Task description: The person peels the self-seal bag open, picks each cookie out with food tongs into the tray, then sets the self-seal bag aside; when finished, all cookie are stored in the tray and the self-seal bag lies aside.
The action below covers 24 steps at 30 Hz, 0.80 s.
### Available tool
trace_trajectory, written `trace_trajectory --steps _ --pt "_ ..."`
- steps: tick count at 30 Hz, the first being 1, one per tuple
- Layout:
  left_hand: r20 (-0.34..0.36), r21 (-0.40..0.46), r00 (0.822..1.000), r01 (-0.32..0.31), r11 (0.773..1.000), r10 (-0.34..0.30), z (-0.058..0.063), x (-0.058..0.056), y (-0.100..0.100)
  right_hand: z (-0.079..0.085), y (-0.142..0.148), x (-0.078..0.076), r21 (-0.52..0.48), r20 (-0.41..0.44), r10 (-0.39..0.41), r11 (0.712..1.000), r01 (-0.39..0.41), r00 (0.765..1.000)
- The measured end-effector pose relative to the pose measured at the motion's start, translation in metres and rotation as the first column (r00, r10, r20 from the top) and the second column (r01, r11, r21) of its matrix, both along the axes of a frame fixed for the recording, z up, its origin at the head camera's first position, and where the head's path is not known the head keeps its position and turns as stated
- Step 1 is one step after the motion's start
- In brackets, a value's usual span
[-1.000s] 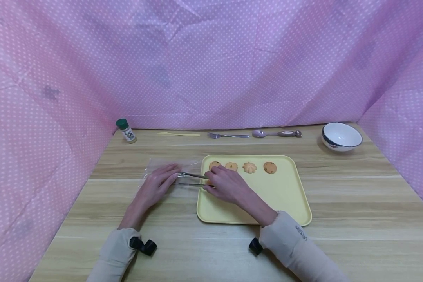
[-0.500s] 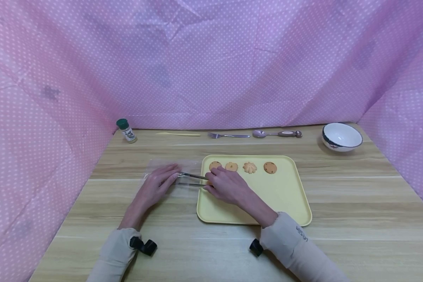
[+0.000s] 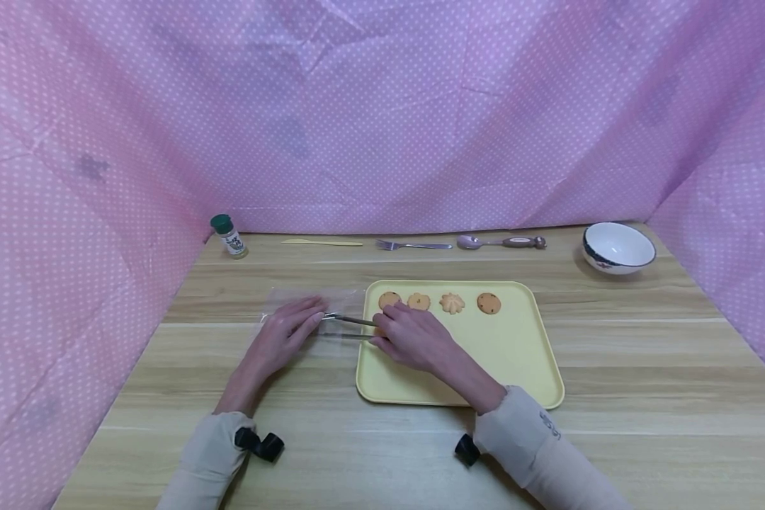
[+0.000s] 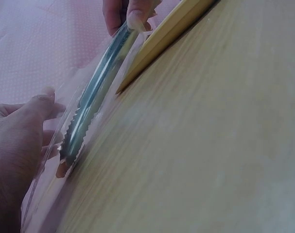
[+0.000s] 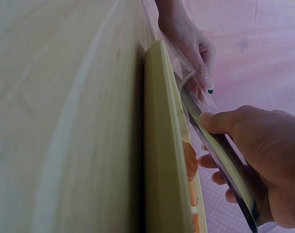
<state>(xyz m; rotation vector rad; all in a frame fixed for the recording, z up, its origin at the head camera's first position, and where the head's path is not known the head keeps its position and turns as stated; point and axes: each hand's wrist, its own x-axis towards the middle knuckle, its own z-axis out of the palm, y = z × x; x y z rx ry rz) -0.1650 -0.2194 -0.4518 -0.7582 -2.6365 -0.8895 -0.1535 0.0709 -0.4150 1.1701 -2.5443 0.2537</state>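
Observation:
In the head view my right hand (image 3: 414,336) grips metal tongs (image 3: 355,321) over the tray's left edge. The tongs' serrated end (image 4: 74,131) reaches into a clear plastic bag (image 4: 106,92), seen in the left wrist view. A small brown piece (image 4: 61,170) lies at the tips; it looks like a cookie, partly hidden. My left hand (image 3: 287,329) holds the bag, its thumb and fingers at the film. In the right wrist view the right thumb lies on one tong arm, fingers under the other. Several cookies (image 3: 451,303) lie in a row on the yellow tray (image 3: 484,368).
Along the back of the wooden table lie a yellow knife (image 3: 321,243), a fork (image 3: 414,246) and a spoon (image 3: 500,242). A green-capped shaker (image 3: 229,237) stands at back left, a white bowl (image 3: 618,248) at back right. Pink dotted cloth (image 3: 382,127) hangs behind.
My right hand and sleeve have shifted slightly to the right with the tongs, whose arms look slightly farther apart. The left hand has stayed in place at the bag.

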Motion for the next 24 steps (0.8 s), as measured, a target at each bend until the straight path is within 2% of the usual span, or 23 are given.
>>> trace_trajectory --steps 17,24 --pt "-0.020 -0.005 1.000 0.002 1.000 -0.002 0.001 0.000 0.000 0.003 0.016 0.007 0.017 0.002 -0.028 0.999 0.028 1.000" --pt "-0.073 -0.009 0.997 0.022 1.000 -0.023 -0.001 -0.001 -0.001 0.003 0.025 0.010 0.019 -0.007 -0.021 1.000 0.021 1.000"
